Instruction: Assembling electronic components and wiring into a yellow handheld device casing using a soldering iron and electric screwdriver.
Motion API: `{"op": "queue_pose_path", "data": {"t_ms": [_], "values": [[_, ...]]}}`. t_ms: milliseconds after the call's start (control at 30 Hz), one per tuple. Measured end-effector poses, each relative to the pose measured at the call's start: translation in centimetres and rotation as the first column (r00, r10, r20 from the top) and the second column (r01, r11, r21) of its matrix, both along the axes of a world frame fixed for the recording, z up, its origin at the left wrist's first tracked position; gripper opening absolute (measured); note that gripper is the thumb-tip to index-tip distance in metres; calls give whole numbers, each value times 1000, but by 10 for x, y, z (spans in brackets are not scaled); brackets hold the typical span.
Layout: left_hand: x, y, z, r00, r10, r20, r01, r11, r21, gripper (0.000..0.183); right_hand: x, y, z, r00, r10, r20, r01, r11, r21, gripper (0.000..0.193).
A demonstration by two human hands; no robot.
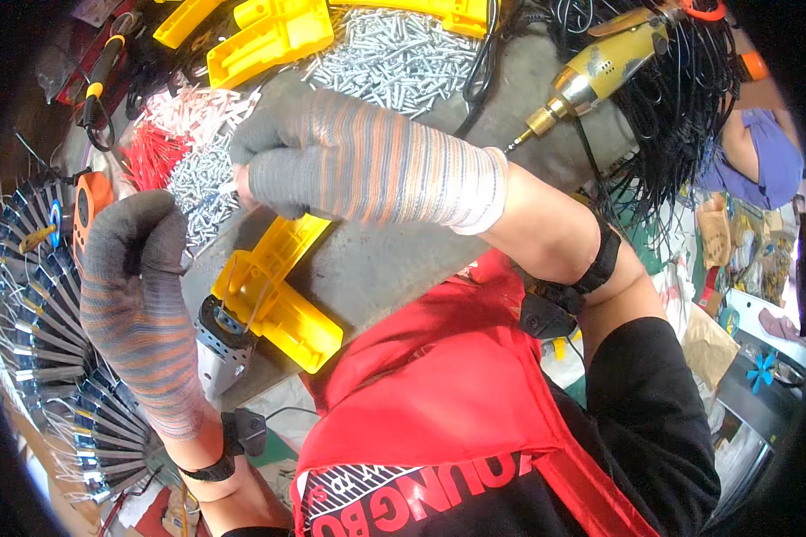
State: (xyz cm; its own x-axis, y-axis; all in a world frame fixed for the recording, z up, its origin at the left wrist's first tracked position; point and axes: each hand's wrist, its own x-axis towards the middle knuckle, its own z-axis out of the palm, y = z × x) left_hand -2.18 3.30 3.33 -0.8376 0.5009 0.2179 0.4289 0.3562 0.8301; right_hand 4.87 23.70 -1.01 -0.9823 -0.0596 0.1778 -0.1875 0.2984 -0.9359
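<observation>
Shell point(300, 331) lies right of the left hand point(134, 264), bodyward of the right hand point(309, 161); both curled; whether either pinches anything cannot be told.

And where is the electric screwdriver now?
In the head view, the screwdriver is at upper right, beside black cables, its bit toward the right glove's cuff.

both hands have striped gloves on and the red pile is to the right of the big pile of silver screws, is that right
Not quite: the head view shows the red pile to the left of the big pile of silver screws. The left hand and right hand do both have striped gloves on.
</observation>
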Motion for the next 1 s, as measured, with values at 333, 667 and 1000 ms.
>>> {"op": "queue_pose_path", "data": {"t_ms": [333, 667, 1000], "values": [[59, 38, 41, 671, -644, -367, 483, 755, -443, 27, -12, 9, 25, 942, -243, 232, 311, 891, -330, 26], [125, 95, 23, 715, -628, -307, 564, 778, -278, 34, -67, 2, 15, 725, -679, -113, 684, 729, 9, 27], [129, 92, 25, 713, -538, -450, 258, 798, -545, 28, -84, 14, 0, 629, -758, -176, 778, 609, 155, 27]]}}
